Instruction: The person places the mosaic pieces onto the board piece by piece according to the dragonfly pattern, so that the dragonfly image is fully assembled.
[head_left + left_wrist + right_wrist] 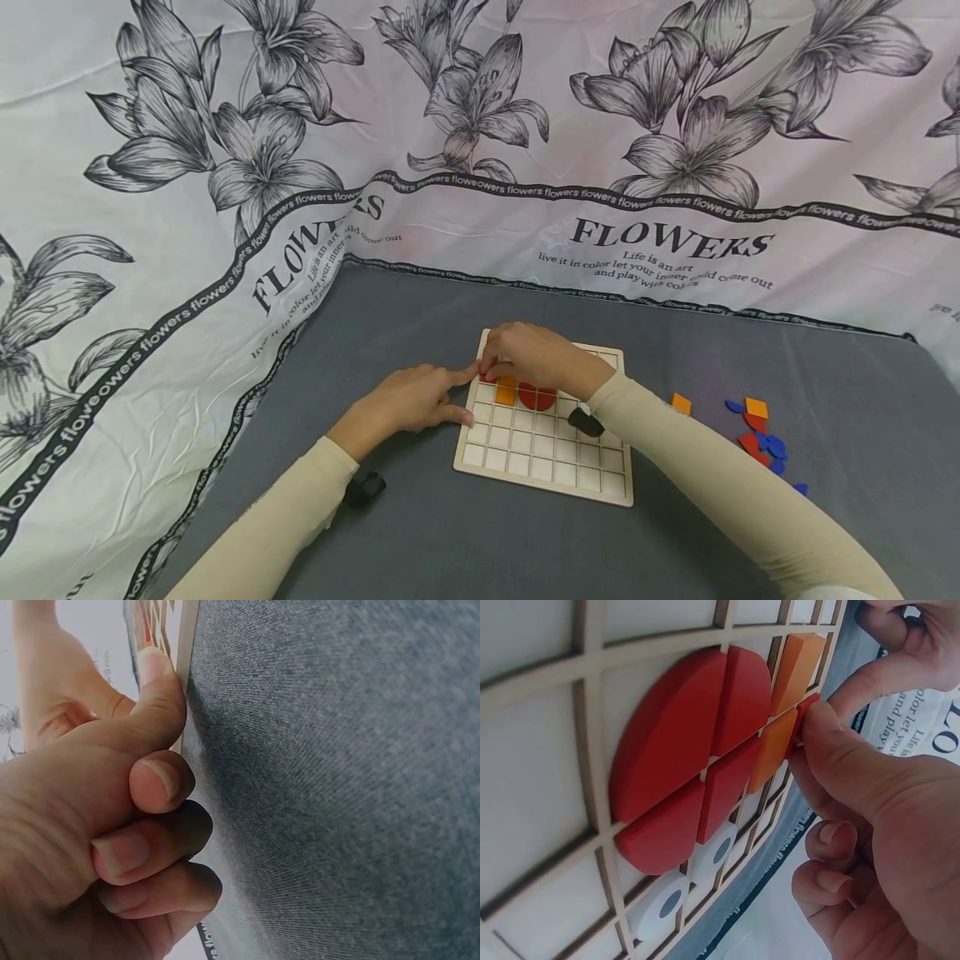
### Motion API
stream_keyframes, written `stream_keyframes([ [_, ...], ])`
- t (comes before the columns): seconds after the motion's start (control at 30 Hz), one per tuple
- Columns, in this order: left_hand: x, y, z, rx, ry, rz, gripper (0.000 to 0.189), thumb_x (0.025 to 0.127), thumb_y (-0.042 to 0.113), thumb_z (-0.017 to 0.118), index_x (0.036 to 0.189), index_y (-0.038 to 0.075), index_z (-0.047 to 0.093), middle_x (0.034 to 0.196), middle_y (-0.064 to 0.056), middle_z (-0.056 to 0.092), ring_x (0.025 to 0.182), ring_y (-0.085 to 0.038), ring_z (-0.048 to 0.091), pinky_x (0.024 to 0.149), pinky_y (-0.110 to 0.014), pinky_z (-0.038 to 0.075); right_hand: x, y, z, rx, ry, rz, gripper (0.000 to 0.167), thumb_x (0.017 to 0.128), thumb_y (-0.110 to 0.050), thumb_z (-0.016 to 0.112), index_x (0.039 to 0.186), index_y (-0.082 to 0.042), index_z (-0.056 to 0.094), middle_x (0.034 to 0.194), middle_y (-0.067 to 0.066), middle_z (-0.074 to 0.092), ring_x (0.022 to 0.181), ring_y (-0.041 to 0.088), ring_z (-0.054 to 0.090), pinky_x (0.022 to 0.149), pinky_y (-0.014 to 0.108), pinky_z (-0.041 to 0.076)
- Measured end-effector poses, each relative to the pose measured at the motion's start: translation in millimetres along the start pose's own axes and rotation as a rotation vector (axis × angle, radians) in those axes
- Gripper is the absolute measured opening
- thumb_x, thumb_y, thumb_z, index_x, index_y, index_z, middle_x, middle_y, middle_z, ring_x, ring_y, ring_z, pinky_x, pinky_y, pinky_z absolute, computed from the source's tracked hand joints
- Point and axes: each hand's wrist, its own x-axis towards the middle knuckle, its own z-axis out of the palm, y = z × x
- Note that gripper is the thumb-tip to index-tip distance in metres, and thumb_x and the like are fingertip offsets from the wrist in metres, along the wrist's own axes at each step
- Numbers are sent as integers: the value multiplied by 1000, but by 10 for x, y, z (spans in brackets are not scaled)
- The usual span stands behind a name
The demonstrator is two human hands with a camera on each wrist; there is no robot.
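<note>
Right now, the right hand [528, 356] pinches a small red piece [801, 727] between thumb and fingers, at the left edge of the gridded board [539, 469]. The piece lies at the fingertips of that grip, just beside one of two orange pieces [799, 671]; whether it is fully down in its cell cannot be told. The left hand [412, 400] holds the same edge, its thumb over the rim, its index finger reaching beside the pinched piece and its other fingers bent.

Among the board's cells, four red sections [667, 735] make up a rounded shape, next to the orange ones. Two white discs with dark ovals [652, 907] sit in neighbouring cells. Most nearer cells are bare. Loose orange, red and blue pieces [750, 444] lie on the grey surface [420, 533], right of the board.
</note>
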Motion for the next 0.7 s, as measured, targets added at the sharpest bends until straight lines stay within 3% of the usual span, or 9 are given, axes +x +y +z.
stream_keyframes([
  [0.4, -2, 14, 7, -6, -10, -11, 87, 95, 52, 75, 167, 31, 32, 51, 7, 53, 45, -10, 45, 49, -31, 36, -123, -23, -26, -28, -1, -23, 14, 101, -14, 75, 113, -14, 83, 109, -3, 74, 100, 13, 70, 90, 33, 58],
  [0.7, 2, 45, -9, 10, -25, -29, 87, 95, 53, 74, 167, 31, 31, 51, 6, 50, 45, -11, 43, 50, -31, 35, -340, 38, -109, -29, 56, 13, 14, 101, -20, 76, 114, -19, 82, 108, -9, 71, 97, 8, 68, 87, 32, 57],
])
